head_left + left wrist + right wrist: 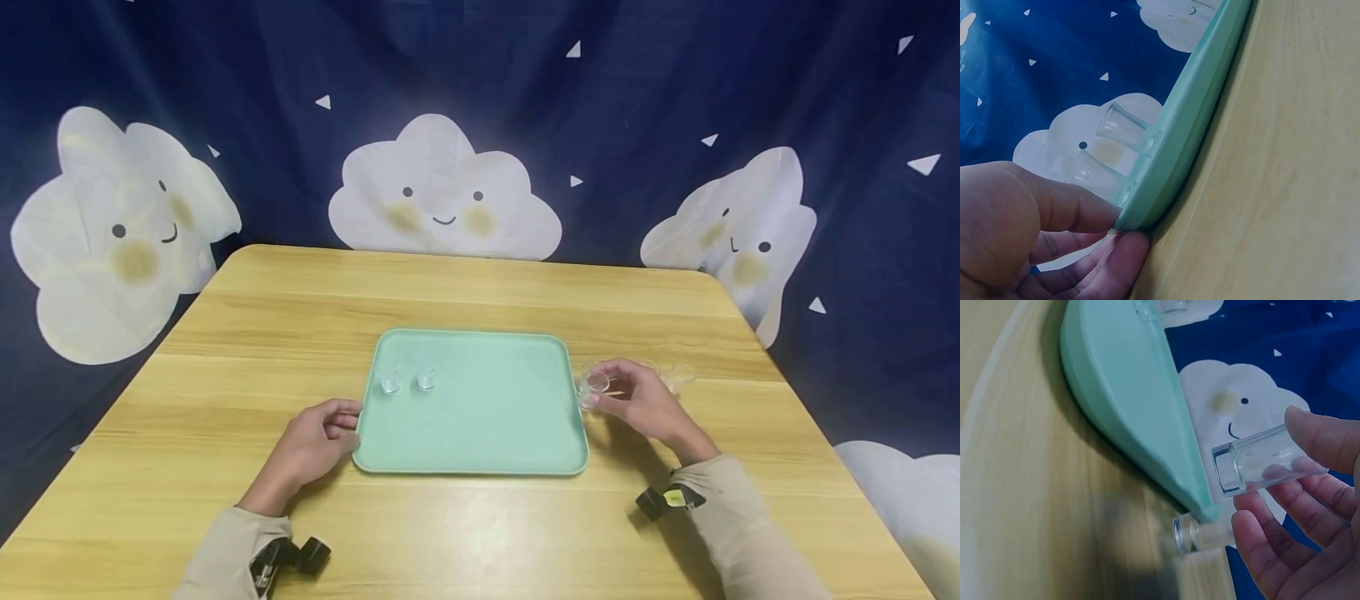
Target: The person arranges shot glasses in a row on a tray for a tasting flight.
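A mint-green tray (487,417) lies on the table. Two small clear shot glasses, one at the far left (389,384) and another beside it (427,379), stand upright on it. My left hand (311,442) holds the tray's left rim, its thumb and fingers meeting the edge in the left wrist view. Over by the tray's right edge, my right hand (648,404) pinches another clear shot glass (1266,459) between thumb and fingers, its base toward the tray. Behind that hand more clear glass (681,377) shows, partly hidden.
The wooden table (480,533) has rounded far corners. A dark blue curtain (480,67) with white clouds hangs behind it. In the right wrist view another shot glass (1188,534) stands on the table past the tray's corner. Each wrist wears a small black camera (313,556).
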